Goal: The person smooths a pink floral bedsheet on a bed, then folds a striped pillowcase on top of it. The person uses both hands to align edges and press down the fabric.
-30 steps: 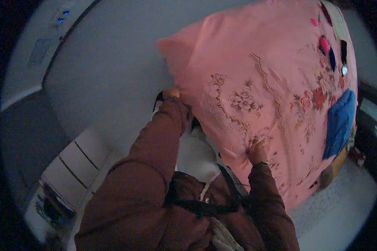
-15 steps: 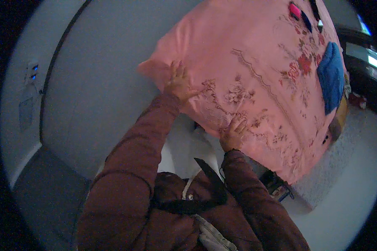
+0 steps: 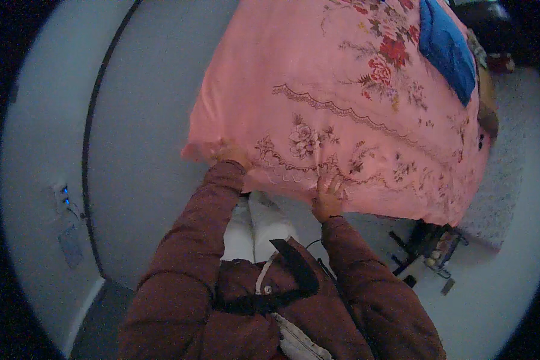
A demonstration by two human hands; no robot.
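I see the pink sheet [image 3: 246, 78] spread out ahead. At its near edge, my right hand [image 3: 328, 197] rests with fingers stretched out; my left hand [image 3: 234, 156] touches too, but I can't tell its grip.

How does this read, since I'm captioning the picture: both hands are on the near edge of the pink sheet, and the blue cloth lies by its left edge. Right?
Not quite: the head view shows the blue cloth by the right edge of the pink sheet. The left hand and right hand are indeed on its near edge.
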